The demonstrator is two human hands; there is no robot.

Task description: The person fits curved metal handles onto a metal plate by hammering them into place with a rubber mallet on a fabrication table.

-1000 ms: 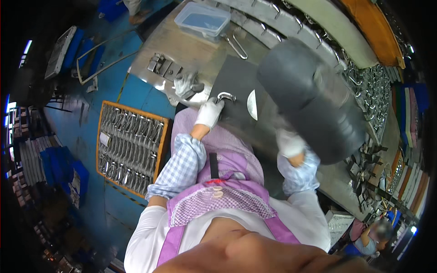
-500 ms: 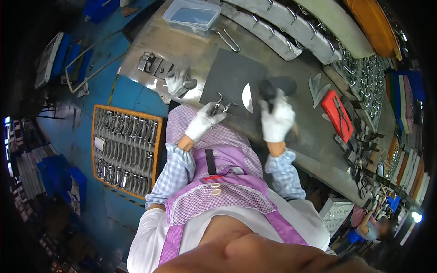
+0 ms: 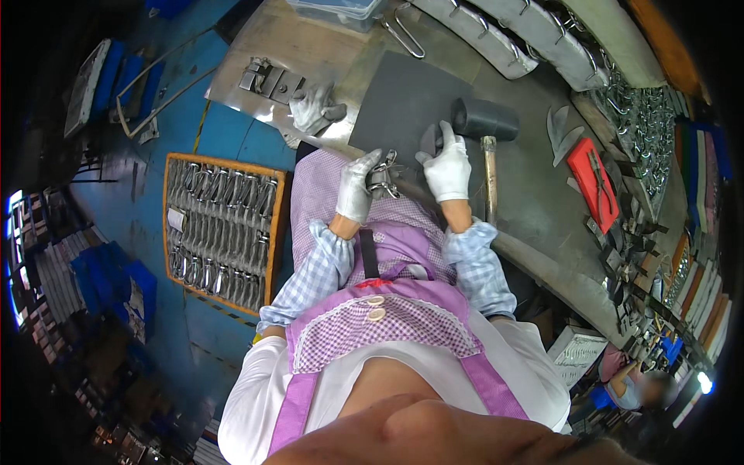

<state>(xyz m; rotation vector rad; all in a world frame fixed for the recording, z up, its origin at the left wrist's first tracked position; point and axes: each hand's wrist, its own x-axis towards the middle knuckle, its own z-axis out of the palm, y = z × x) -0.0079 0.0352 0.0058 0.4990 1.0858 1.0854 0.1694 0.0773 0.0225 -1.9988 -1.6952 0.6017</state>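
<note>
My left hand (image 3: 356,187), in a white glove, is closed around a shiny metal piece with curved arms (image 3: 383,177), held over the near edge of the dark mat; its exact kind is unclear. My right hand (image 3: 448,169), also gloved, is over the mat's right part with its fingers apart. Right beside it, a mallet (image 3: 484,118) lies with its black head on the table and its wooden handle toward me. The dark square mat (image 3: 403,93) lies flat on the metal table. No crescent-shaped shiny piece shows on the mat; my right hand could be covering it.
A spare glove (image 3: 311,108) and a metal fixture (image 3: 267,80) lie left of the mat. Crescent-shaped metal pieces (image 3: 559,133) and pliers on a red tray (image 3: 593,186) lie right. A wood-framed rack (image 3: 221,225) of metal parts stands left. A clear plastic box (image 3: 341,14) is at the back.
My right hand has let go of the mallet, which now lies on the table, and has moved left over the mat. The shiny crescent is out of sight. My left hand has turned the metal piece.
</note>
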